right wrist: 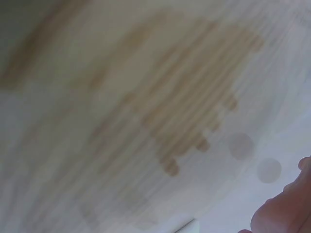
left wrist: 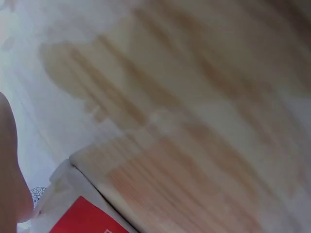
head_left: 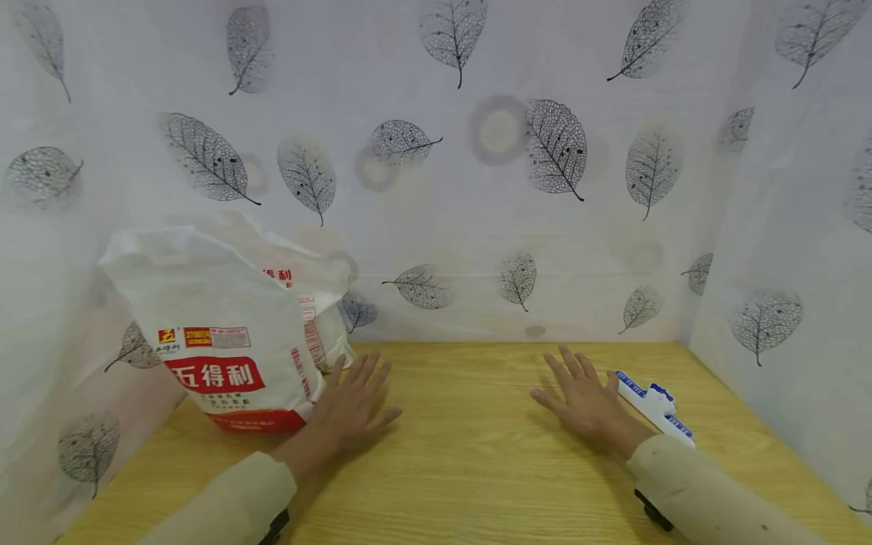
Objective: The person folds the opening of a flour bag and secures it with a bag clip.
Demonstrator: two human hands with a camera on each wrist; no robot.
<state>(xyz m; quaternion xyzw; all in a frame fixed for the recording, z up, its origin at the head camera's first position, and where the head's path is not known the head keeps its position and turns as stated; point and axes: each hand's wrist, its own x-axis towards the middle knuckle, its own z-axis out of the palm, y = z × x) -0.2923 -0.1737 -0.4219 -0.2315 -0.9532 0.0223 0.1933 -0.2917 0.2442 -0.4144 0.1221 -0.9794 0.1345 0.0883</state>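
Fingers spread and straight, my left hand (head_left: pixel 350 405) is over the wooden table just right of a white flour bag (head_left: pixel 238 333) with red panels and Chinese print. A second, similar bag (head_left: pixel 327 325) stands partly hidden behind it. On the other side, my right hand (head_left: pixel 584 397) has its fingers spread too, with nothing held. Just right of it lies a white and blue bag clip (head_left: pixel 657 409). In the left wrist view the bag's red panel (left wrist: pixel 87 218) shows at the bottom; the right wrist view has part of my hand (right wrist: pixel 286 208) at its lower right corner.
The yellow wooden table (head_left: pixel 463 469) ends at a pale back curtain (head_left: pixel 443 219) printed with dark leaf skeletons. Similar leaf-printed sheeting (head_left: pixel 797 242) encloses the right side, and more hangs at the left.
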